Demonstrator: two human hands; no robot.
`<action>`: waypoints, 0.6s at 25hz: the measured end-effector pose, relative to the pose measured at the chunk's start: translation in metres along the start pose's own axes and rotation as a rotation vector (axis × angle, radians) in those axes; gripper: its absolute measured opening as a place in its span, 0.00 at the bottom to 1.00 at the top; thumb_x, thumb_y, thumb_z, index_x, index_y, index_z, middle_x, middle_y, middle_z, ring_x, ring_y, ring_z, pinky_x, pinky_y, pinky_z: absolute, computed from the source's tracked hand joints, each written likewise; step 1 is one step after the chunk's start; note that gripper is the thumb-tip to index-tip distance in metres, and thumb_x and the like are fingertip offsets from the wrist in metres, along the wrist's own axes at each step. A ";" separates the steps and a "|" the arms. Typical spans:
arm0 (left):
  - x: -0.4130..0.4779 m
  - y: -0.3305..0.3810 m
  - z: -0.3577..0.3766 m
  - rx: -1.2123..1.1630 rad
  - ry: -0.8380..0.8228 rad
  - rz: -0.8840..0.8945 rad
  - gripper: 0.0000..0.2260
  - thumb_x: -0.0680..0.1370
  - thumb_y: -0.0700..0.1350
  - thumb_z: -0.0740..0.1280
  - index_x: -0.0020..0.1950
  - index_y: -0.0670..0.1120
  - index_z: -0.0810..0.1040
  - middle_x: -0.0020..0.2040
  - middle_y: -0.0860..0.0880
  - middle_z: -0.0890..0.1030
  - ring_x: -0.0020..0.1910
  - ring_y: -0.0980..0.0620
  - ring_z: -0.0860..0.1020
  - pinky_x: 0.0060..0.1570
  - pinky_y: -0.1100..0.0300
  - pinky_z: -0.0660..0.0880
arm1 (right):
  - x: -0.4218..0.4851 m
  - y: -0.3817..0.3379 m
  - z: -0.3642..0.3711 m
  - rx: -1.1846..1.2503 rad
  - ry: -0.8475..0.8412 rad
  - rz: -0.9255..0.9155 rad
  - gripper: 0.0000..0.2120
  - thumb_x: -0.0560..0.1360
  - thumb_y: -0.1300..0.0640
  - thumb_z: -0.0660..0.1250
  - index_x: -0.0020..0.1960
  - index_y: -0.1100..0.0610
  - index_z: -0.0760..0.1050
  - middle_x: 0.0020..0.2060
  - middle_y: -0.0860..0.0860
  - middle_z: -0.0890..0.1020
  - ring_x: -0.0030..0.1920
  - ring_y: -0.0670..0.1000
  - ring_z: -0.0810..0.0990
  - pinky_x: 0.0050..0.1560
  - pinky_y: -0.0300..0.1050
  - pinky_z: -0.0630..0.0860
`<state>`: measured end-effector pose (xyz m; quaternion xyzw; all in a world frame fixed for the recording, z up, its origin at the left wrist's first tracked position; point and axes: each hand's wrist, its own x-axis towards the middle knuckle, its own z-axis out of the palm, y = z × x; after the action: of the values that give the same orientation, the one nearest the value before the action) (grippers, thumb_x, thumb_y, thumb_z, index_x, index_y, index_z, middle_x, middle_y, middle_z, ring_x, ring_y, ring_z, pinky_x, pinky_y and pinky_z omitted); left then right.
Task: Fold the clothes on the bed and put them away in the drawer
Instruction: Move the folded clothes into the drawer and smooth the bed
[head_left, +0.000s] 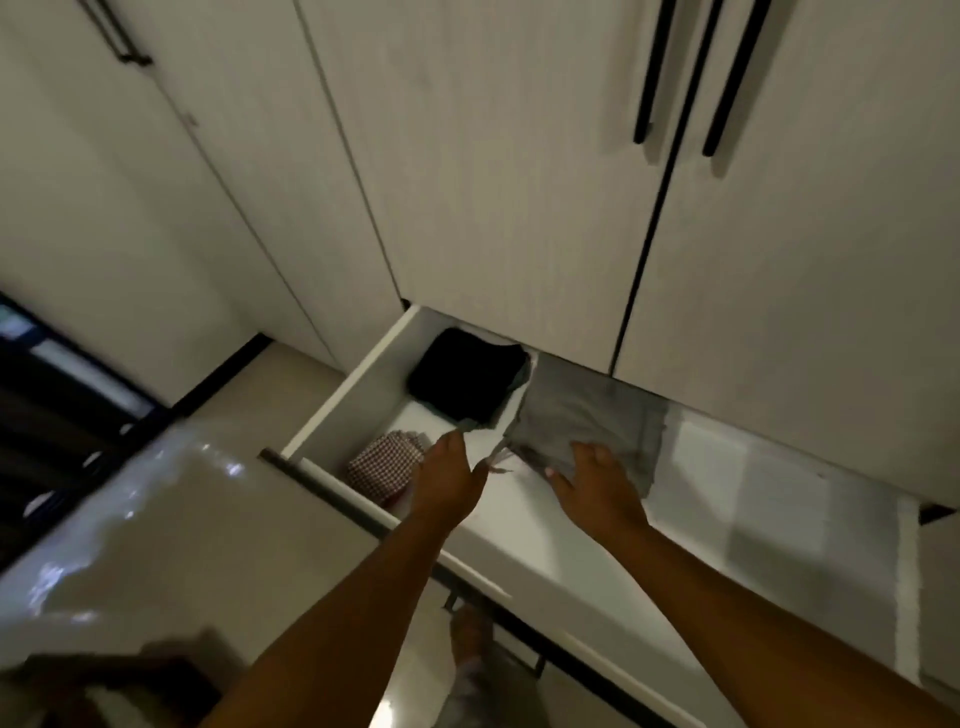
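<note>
Scanning the drawer (353, 395) from its left end: what lies there, and what can go wrong? (Trainee)

A checked cloth (387, 462) sits folded at the drawer's left front. A black garment (467, 376) sits folded at the drawer's left rear. The left hand (447, 480) hovers inside the drawer's front edge, just beside the checked cloth. Its fingers point straight toward the black garment and grasp nothing that shows. Hazard: a sideways sweep of this hand can drag either fold loose. (Supervisor)

What about mid-drawer? (Trainee)

The grey garment (587, 410), judged to be the item being stowed, lies folded at mid-drawer, just beside the black garment. The right hand (595, 480) rests on the garment's front edge, fingers spread and pressing down, not curled round the cloth. Loose threads (498, 462) trail from the garment's front left corner, between the two hands. Three hazards apply.
1. If the palm slides as it lifts, it can pull the top layer and open the fold.
2. A finger can snag the threads and tug the corner.
3. The garment reaches the drawer's rear, under the cabinet doors (519, 182). Any raised layer can catch there when the drawer shuts. (Supervisor)

Any precaution before shutting? (Trainee)

Both forearms cross the drawer's front edge. Withdraw them first to avoid a pinch. (Supervisor)
</note>
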<state>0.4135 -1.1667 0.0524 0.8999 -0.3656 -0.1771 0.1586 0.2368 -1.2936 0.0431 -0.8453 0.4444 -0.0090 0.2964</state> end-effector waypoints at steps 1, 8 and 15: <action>-0.020 -0.003 -0.009 0.030 0.059 -0.007 0.32 0.82 0.60 0.60 0.79 0.43 0.59 0.78 0.44 0.64 0.76 0.44 0.63 0.73 0.45 0.62 | -0.008 -0.017 -0.002 -0.056 0.004 -0.105 0.29 0.80 0.38 0.60 0.75 0.54 0.65 0.72 0.58 0.69 0.68 0.61 0.71 0.64 0.56 0.74; -0.188 -0.097 -0.046 0.118 0.311 -0.326 0.34 0.81 0.61 0.59 0.81 0.46 0.55 0.81 0.47 0.56 0.79 0.45 0.56 0.74 0.44 0.59 | -0.093 -0.165 0.052 -0.279 -0.145 -0.676 0.31 0.80 0.40 0.59 0.79 0.52 0.60 0.77 0.57 0.62 0.75 0.60 0.63 0.70 0.58 0.65; -0.405 -0.210 -0.029 -0.041 0.400 -0.955 0.36 0.81 0.62 0.58 0.82 0.44 0.52 0.82 0.44 0.54 0.79 0.43 0.55 0.74 0.45 0.60 | -0.246 -0.264 0.176 -0.439 -0.510 -1.166 0.32 0.81 0.37 0.54 0.81 0.49 0.55 0.80 0.56 0.56 0.77 0.59 0.59 0.73 0.58 0.60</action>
<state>0.2814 -0.7302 0.0736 0.9794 0.1269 -0.0614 0.1446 0.3344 -0.9070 0.0934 -0.9633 -0.1773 0.1228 0.1601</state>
